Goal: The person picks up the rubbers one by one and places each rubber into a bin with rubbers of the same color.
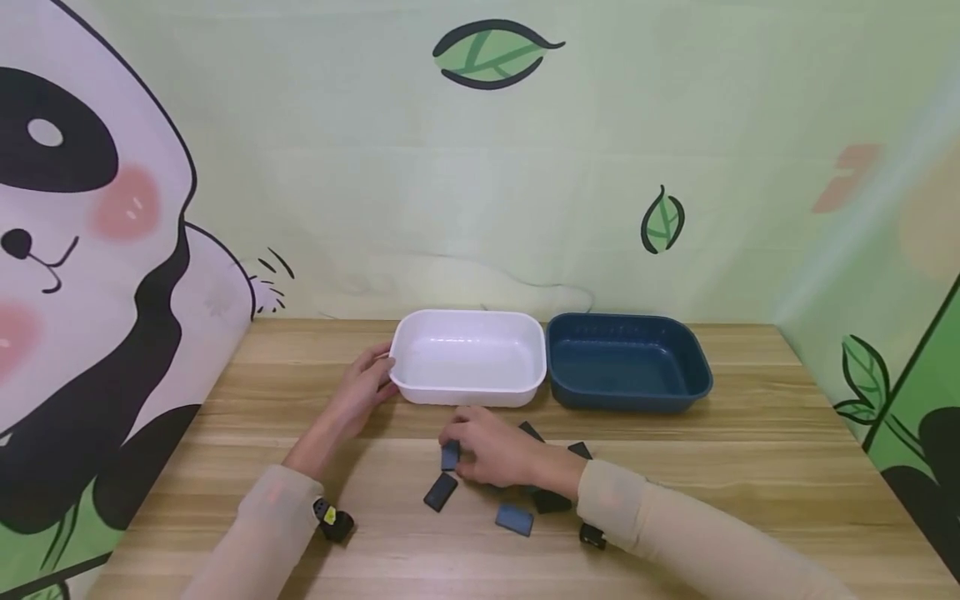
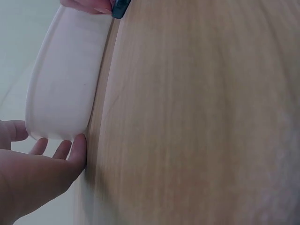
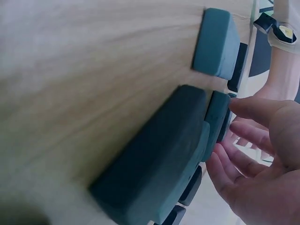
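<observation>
My left hand (image 1: 363, 387) holds the left end of a white rectangular dish (image 1: 468, 397); in the left wrist view its thumb is at the rim and its fingertips (image 2: 78, 145) lie against the end wall. In front of that dish my right hand (image 1: 491, 446) pinches a small blue rectangular block (image 1: 450, 457) between thumb and fingers. A dark block (image 1: 440, 492) lies just below it, and another blue block (image 1: 514, 520) lies nearer the front. Several dark blocks lie under and behind the right hand, partly hidden by it. A thick dark block (image 3: 150, 154) looms close in the right wrist view.
A dark blue dish (image 1: 630, 400) stands right beside the white one, close to the back wall. The wooden table (image 1: 405, 550) carries both dishes and the scattered blocks. Behind it hangs a pale green cloth (image 1: 337, 208) with leaf and panda drawings.
</observation>
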Motion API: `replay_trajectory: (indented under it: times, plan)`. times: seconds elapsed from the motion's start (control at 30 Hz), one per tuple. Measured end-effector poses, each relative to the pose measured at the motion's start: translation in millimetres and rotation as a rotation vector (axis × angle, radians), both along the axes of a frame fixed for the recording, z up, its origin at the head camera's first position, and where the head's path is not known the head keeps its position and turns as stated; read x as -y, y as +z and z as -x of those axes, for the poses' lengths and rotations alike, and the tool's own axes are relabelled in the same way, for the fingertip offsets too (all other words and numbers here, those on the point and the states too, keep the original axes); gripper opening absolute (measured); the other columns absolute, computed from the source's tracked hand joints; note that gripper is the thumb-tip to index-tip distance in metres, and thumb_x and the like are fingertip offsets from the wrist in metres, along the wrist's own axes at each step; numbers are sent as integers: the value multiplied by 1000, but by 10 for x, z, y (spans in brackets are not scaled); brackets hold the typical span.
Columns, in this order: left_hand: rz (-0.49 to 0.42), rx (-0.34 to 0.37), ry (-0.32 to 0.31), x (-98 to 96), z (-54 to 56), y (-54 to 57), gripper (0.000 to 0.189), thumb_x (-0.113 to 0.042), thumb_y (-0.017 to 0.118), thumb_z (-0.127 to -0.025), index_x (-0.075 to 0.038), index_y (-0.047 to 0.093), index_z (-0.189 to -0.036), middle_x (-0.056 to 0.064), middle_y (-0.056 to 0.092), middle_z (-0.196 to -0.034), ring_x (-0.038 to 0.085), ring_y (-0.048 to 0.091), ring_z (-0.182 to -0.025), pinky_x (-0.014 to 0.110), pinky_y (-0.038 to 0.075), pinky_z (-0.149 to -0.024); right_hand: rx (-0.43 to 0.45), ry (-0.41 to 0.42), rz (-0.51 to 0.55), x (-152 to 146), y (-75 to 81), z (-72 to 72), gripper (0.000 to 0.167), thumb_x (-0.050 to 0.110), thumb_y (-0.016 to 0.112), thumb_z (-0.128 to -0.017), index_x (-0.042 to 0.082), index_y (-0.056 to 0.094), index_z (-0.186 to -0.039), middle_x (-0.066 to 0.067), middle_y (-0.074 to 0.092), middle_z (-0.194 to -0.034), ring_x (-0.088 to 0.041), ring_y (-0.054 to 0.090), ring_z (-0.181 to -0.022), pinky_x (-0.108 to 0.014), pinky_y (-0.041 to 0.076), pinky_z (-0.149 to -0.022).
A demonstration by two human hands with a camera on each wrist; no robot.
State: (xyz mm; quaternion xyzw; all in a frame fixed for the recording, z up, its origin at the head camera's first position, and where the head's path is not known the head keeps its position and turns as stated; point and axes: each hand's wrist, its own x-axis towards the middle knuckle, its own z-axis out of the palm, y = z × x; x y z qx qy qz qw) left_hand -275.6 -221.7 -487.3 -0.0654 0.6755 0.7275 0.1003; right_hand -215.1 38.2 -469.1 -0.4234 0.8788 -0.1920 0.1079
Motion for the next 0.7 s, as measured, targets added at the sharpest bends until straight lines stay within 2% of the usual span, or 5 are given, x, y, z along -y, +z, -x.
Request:
replay_trajectory:
  times: [0.17,0.3,0.43,0.57,0.7]
  plan:
    - [-24,-6,-2,-1,9,-9,53,-15,43,-114,-4,31,-164,22,37,-163,35,44,-148,45,41,-120,-26,8,12,-22,17,22,36,17,81,-94,9,72,-128,-6,67,-126,-18,60,-115,-30,52,-100]
    - [-18,-5,-17,18,12,-19,54,-16,43,-114,-4,29,-165,22,36,-163,36,43,-148,45,40,-120,-46,49,62,-38,169,50,35,19,81,-94,7,73,-126,-4,70,-118,-19,65,-107,-27,54,-93]
    - [-23,-1,-52,57,14,-30,56,-17,42,-114,-4,26,-166,22,34,-164,36,41,-150,45,38,-122,-68,67,137,-45,369,146,36,20,80,-96,6,72,-128,-5,71,-121,-21,67,-114,-32,54,-100]
    - [-49,-4,-73,87,23,-48,55,-16,40,-115,-3,25,-166,22,34,-164,35,41,-149,45,37,-123,-106,10,238,-38,472,320,36,17,80,-97,3,71,-129,-8,72,-121,-25,67,-113,-38,54,-102]
    - [-50,-6,-79,76,34,-57,54,-15,40,-115,-4,26,-166,21,37,-162,33,44,-146,43,40,-121,-122,-94,320,-21,441,516,38,14,81,-95,1,70,-130,-12,72,-120,-31,69,-111,-42,56,-100]
